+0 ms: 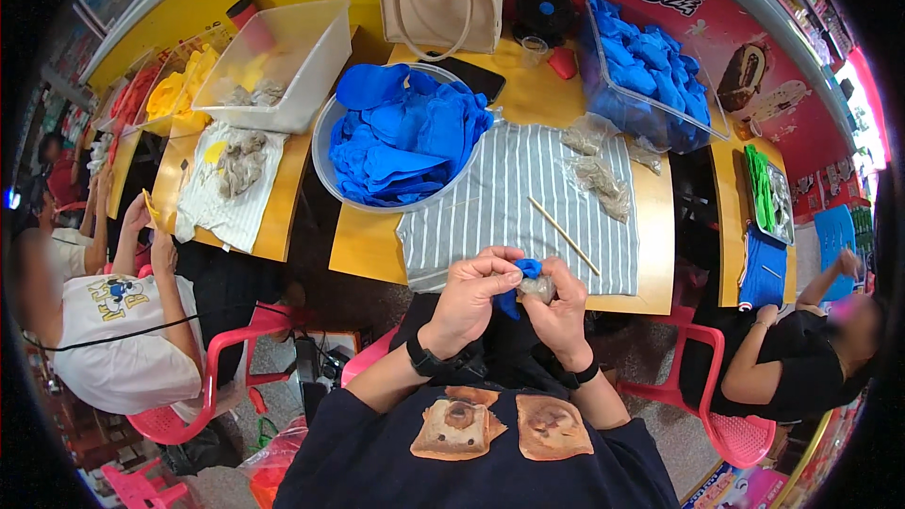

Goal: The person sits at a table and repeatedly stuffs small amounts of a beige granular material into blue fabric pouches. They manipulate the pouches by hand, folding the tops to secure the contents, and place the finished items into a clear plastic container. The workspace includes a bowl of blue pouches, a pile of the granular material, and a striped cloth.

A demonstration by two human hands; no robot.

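Just past the table's near edge, my left hand pinches a small piece of blue fabric. My right hand closes around a small greyish, shiny bundle that looks like a filled clear plastic packet. The fabric is bunched against the top of this bundle, and a blue tail hangs below between my hands. Fingers hide how the two are joined. A grey-and-white striped cloth covers the table before me. On it lie a thin wooden stick and several similar greyish packets.
Blue fabric pieces fill a round tub; more fill a clear bin at the back right. Behind are a beige tote bag, a phone and a small black fan. People sit at tables left and right.
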